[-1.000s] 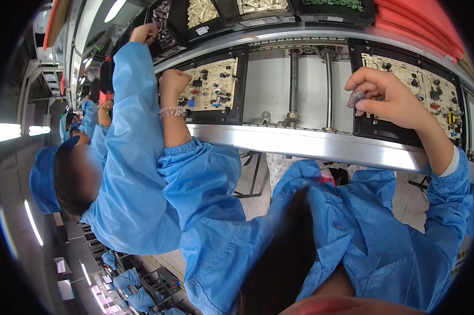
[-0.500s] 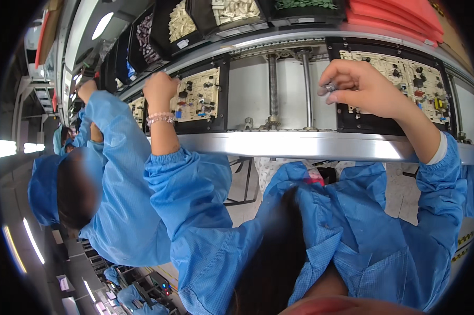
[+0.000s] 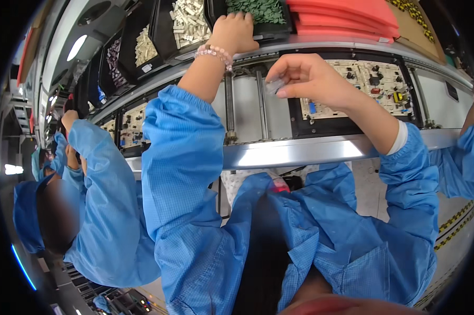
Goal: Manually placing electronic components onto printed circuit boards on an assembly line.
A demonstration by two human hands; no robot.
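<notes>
At the front of a black bin of green disc-like components, my left hand reaches over the rim. Its thumb is stretched away from the fingers, whose tips dip out of sight toward the green pieces. My right hand pinches small translucent greyish parts between thumb and fingers; their exact kind is too small to tell. Below and beside that hand lies a cream circuit board in a black carrier frame, populated with black, red, yellow and blue components.
Bins of cream connectors and purple parts line the back left. Red foam sheets are stacked at the back right. A metal rail runs along the conveyor's front. A co-worker in blue works close on my left.
My left hand has moved right and away from me, from the left board to the green parts bin. My right hand still holds the small parts; the view has shifted right.
</notes>
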